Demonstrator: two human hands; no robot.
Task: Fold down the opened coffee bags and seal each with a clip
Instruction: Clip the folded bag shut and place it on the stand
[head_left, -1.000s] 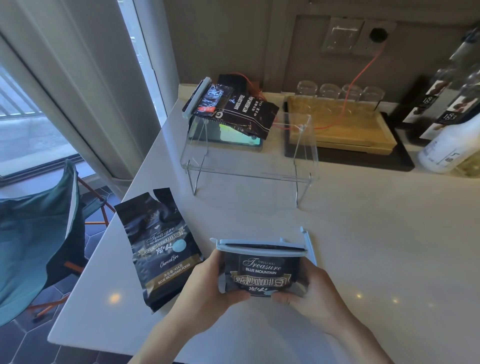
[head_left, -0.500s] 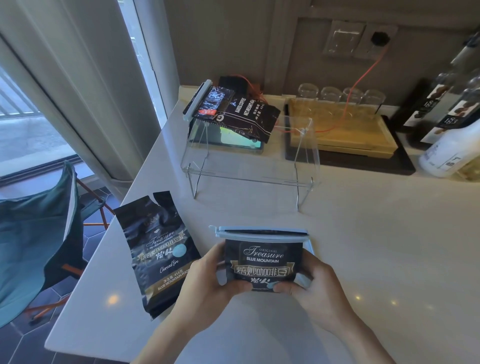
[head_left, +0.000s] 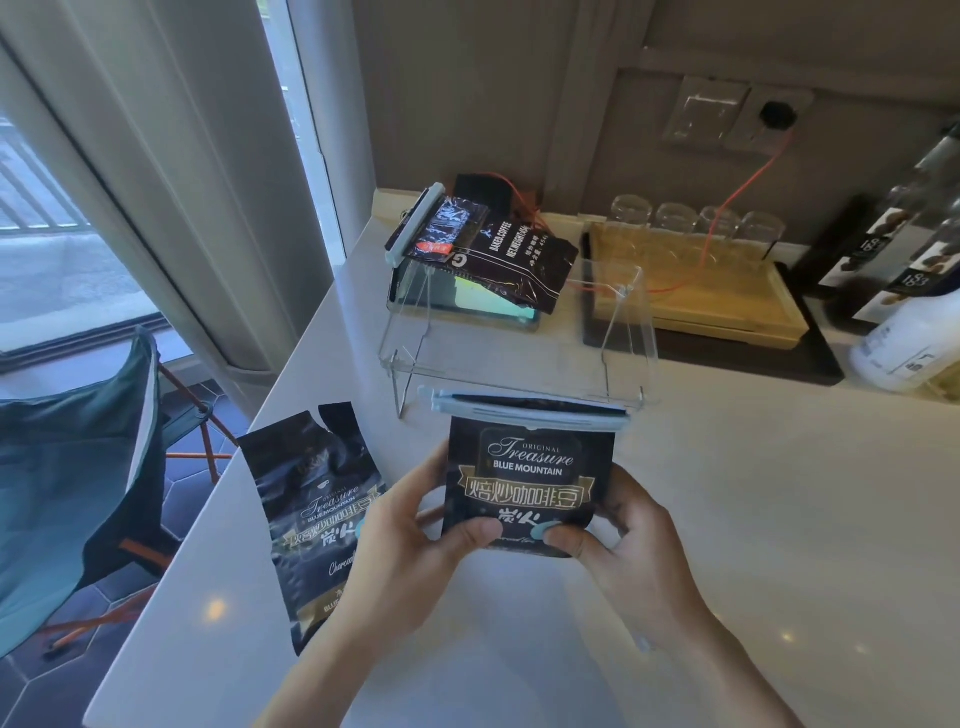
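I hold a black Blue Mountain coffee bag (head_left: 530, 483) upright above the white counter (head_left: 753, 519), my left hand (head_left: 410, 535) on its left edge and my right hand (head_left: 618, 540) on its right, thumbs on the front. A pale blue clip (head_left: 524, 408) is clamped shut across its folded top. A second, opened black coffee bag (head_left: 317, 525) lies flat on the counter to the left, its torn top unfolded. A third dark bag (head_left: 498, 260) with a pale clip (head_left: 415, 228) on its end rests on the clear stand.
A clear acrylic stand (head_left: 519, 332) is just behind the held bag, with a phone (head_left: 467, 304) under it. A wooden tray (head_left: 696, 291) with glasses, bottles (head_left: 904, 249) and a white bottle (head_left: 914, 338) sit at the back right. The counter's left edge drops to a teal chair (head_left: 67, 488).
Both hands have lifted the clipped bag up and away from the counter toward the stand. The clip's swung-out arm has closed flat along the bag's top.
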